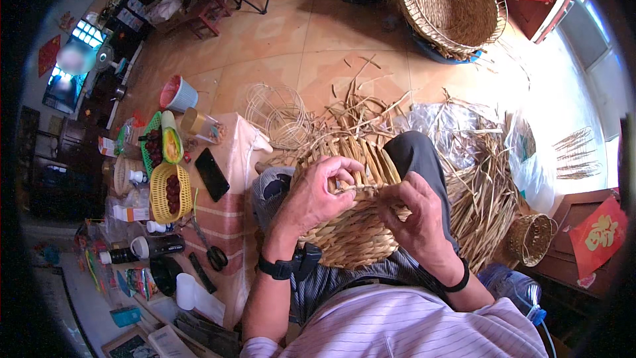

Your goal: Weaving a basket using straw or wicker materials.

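Note:
A partly woven straw basket rests in my lap, its lower side tightly braided and several flat dry strips standing along its far side. My left hand is curled over the rim, thumb and fingers closed on it. Facing it, my right hand is closed in a pinch at the right end of the rim, on a thin straw strand. That strand runs along the rim between both hands; its end is hidden by my right fingers.
Loose dry straw lies heaped at my right, by a small basket. A wire frame stands ahead. On the left table are scissors, a phone and a yellow fruit basket. A large basket stands far right.

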`<action>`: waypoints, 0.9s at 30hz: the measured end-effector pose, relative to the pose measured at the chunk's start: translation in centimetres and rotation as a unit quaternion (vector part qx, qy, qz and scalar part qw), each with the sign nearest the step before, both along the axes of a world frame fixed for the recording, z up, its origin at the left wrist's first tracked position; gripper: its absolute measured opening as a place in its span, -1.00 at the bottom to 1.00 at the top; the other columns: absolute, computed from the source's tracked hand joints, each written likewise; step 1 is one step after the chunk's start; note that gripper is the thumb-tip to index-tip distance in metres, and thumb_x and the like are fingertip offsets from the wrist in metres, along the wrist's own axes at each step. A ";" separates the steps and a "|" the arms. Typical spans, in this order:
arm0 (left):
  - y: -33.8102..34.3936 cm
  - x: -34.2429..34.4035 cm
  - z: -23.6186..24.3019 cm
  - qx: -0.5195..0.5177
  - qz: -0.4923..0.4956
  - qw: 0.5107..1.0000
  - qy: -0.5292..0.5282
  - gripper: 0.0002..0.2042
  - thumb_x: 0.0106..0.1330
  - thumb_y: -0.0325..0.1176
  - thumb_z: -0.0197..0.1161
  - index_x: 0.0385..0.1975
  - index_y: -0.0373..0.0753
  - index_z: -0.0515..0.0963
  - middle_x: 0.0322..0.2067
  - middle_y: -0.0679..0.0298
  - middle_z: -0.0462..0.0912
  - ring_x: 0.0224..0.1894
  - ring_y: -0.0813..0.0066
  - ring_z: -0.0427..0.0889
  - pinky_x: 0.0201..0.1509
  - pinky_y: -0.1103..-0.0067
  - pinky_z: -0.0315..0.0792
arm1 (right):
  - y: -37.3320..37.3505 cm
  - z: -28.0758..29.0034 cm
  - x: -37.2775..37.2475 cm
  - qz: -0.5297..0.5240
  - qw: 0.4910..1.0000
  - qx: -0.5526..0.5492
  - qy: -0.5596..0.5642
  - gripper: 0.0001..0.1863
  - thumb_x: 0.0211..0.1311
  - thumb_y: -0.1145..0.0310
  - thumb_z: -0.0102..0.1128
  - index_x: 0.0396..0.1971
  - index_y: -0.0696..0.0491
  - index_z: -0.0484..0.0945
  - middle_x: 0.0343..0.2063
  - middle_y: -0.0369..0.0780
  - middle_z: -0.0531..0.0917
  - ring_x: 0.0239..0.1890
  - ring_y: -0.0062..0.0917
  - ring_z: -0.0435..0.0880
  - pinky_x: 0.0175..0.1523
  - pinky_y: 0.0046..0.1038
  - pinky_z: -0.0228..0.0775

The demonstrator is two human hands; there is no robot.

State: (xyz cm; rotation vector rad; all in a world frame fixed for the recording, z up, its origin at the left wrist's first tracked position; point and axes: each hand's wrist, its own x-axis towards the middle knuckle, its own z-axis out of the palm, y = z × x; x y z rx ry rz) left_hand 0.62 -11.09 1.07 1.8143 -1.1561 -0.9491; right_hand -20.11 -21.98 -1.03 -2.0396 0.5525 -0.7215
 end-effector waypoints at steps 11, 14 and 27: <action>-0.1 -0.2 -0.3 -0.026 0.008 1.000 -0.010 -0.58 0.15 -0.45 0.34 0.07 -0.29 0.67 -0.27 0.39 0.64 -0.18 0.63 0.59 -0.01 0.59 0.49 | -1.9 2.0 0.8 0.082 0.988 0.092 0.091 -0.71 0.07 0.43 0.46 -0.24 0.21 0.59 -0.33 0.02 0.59 -0.24 0.03 0.64 -0.12 -0.14 0.49; -0.2 -0.2 -0.1 -0.011 0.010 1.000 -0.001 -0.57 0.14 -0.44 0.33 0.07 -0.29 0.67 -0.27 0.38 0.64 -0.18 0.62 0.59 -0.01 0.60 0.49 | -2.3 1.5 1.0 0.082 0.976 0.169 0.109 -0.69 0.07 0.44 0.45 -0.23 0.25 0.58 -0.31 0.04 0.59 -0.21 0.06 0.63 -0.10 -0.13 0.48; -0.2 -0.2 -1.8 -0.067 0.004 0.998 0.014 -0.60 0.18 -0.47 0.46 0.06 -0.28 0.65 -0.19 0.20 0.75 -0.11 0.46 0.73 0.03 0.49 0.61 | -0.3 2.6 2.3 0.024 0.990 -0.124 0.066 -0.79 0.12 0.44 0.46 -0.29 0.07 0.58 -0.42 -0.09 0.51 -0.37 -0.06 0.62 -0.28 -0.11 0.48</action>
